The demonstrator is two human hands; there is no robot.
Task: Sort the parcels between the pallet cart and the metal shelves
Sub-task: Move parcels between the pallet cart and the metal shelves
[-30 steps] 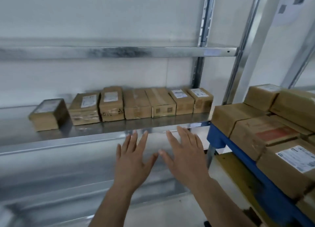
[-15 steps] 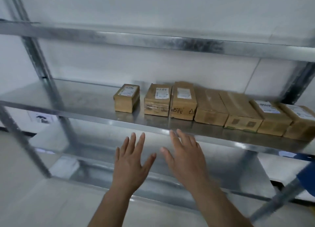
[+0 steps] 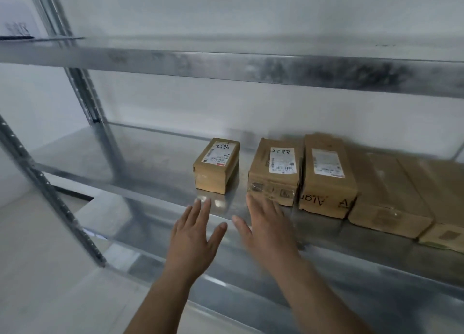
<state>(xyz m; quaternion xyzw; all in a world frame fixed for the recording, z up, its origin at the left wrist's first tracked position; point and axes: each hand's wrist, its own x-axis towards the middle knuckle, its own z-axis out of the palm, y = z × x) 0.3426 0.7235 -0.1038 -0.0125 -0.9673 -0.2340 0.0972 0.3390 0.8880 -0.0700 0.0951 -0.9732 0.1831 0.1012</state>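
Well, five brown cardboard parcels show along the middle metal shelf (image 3: 155, 173), a flat sheet of dull galvanized steel. The smallest parcel (image 3: 216, 165) stands alone toward the left of the row, a boxy block with a white label. Just right of it, the second parcel (image 3: 275, 171) and the third parcel (image 3: 327, 175) sit side by side, both taped and labelled; two longer plain ones trail off right. Two hands reach toward the shelf's front edge: the left hand (image 3: 194, 235) has its fingers spread and straight, holding nothing; the right hand (image 3: 267, 229), blurred, is flat too, fingertips just before the second parcel.
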